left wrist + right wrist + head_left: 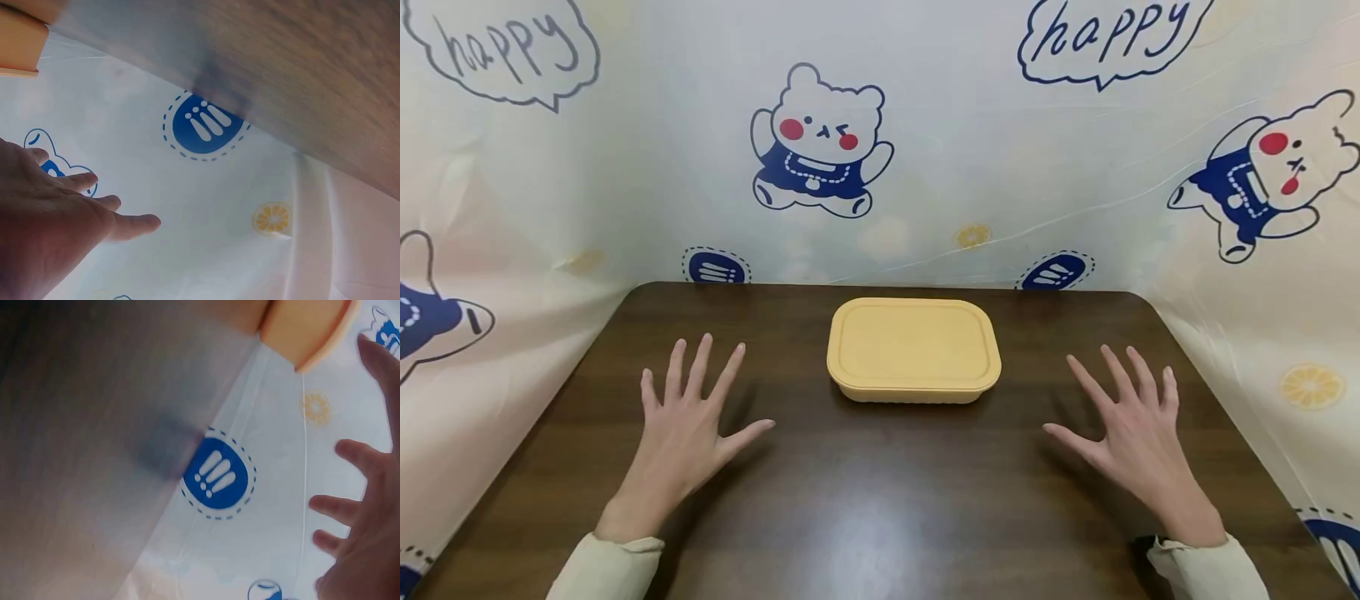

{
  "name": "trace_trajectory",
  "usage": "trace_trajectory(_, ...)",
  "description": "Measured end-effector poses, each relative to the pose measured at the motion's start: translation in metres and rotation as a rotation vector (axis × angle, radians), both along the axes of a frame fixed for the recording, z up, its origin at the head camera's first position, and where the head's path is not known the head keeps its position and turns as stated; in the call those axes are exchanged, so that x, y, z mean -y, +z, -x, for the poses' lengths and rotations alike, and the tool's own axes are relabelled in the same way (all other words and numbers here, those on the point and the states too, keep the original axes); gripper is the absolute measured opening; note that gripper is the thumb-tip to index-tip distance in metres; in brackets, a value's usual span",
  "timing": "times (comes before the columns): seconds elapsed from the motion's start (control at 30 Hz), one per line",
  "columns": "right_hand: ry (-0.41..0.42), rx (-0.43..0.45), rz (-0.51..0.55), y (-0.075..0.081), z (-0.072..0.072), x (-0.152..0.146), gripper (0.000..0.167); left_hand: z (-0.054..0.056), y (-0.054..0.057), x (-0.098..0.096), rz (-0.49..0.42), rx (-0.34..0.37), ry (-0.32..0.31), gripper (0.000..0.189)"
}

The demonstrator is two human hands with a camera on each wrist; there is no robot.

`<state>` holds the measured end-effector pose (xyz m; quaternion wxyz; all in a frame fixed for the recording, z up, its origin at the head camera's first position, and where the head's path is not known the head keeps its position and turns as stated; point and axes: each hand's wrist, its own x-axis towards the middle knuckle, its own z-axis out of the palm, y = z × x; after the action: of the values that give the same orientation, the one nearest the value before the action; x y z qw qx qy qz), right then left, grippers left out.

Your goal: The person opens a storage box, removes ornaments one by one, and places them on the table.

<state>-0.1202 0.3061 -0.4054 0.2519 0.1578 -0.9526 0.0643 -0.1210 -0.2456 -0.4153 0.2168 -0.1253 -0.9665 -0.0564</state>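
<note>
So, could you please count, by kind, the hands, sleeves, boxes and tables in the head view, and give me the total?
Left hand and right hand: 2
Left sleeve and right sleeve: 2
Yellow box: 1
Brown table: 1
Total: 6

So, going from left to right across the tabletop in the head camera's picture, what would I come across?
The left hand → the yellow lidded box → the right hand.
</note>
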Motion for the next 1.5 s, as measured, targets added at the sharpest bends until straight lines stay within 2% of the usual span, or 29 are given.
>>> trace_trajectory(0.27,0.090,-0.044,-0.010,0.001,0.010,0.013,0.092,0.001,0.000,0.003,0.000,0.017,0.001,0.105)
trace_trajectory(0.53,0.147,-0.035,0.018,0.012,0.023,0.018,0.086,0.009,0.002,0.002,-0.027,0.046,-0.014,0.104)
trace_trajectory(0.87,0.183,0.054,0.103,0.016,0.028,0.024,0.081,0.031,0.009,-0.017,-0.084,0.189,-0.063,0.097)
trace_trajectory(1.03,0.186,0.112,0.170,0.015,0.031,0.032,0.071,0.039,0.010,-0.027,-0.127,0.284,-0.047,0.101)
trace_trajectory(1.13,0.169,0.136,0.203,0.015,0.034,0.036,0.064,0.043,0.013,-0.035,-0.184,0.353,-0.046,0.100)
trace_trajectory(1.27,0.172,0.175,0.243,0.014,0.042,0.044,0.056,0.042,0.022,-0.044,-0.297,0.455,-0.093,0.092)
trace_trajectory(1.37,0.183,0.217,0.281,0.016,0.050,0.053,0.055,0.041,0.030,-0.052,-0.367,0.482,-0.136,0.086)
trace_trajectory(1.5,0.179,0.255,0.322,0.021,0.060,0.063,0.056,0.049,0.037,-0.064,-0.393,0.476,-0.170,0.083)
